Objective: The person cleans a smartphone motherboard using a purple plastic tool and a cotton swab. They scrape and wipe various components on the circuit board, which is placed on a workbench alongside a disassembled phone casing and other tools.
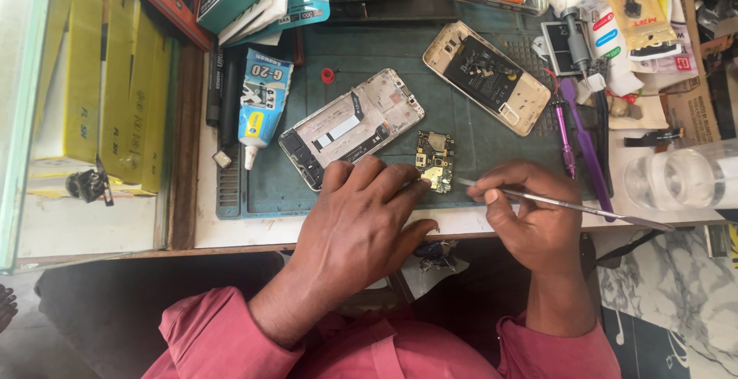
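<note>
While hands flank circuit board, mat edge near

On the green mat lies a small circuit board, with the left hand resting flat beside it, fingertips touching its lower left edge. The right hand grips a thin metal tool, tip pointing at the board's right side. A phone frame lies just left of the board, a gold back housing farther up right, and a glue tube at the mat's left edge.

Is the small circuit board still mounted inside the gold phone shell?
No, the circuit board lies loose on the mat, apart from the gold shell.
</note>
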